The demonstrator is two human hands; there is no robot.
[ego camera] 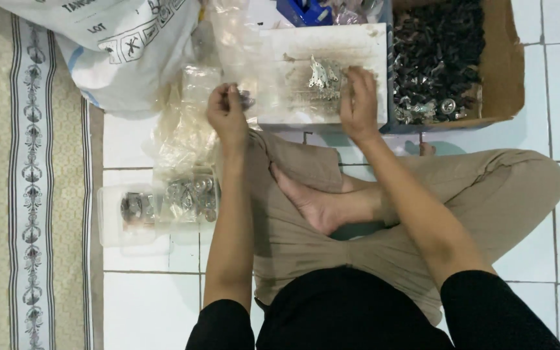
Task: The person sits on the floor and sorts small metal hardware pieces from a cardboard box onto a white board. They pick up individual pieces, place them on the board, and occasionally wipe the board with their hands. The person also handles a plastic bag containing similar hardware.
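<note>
Pinching a small dark part (245, 99) in left hand (227, 116), right hand (360, 104) curled on metal pieces (322, 74) atop white board (293, 39); risked scattering them off its edge

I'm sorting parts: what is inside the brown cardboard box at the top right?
The brown cardboard box holds a heap of small dark parts, with a few shiny silver metal pieces at its near edge. Whatever lies beneath the heap is covered.

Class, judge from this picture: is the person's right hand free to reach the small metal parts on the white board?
Probably yes. The right hand already rests on the white board, fingertips touching the small metal parts; nothing lies between them.
</note>
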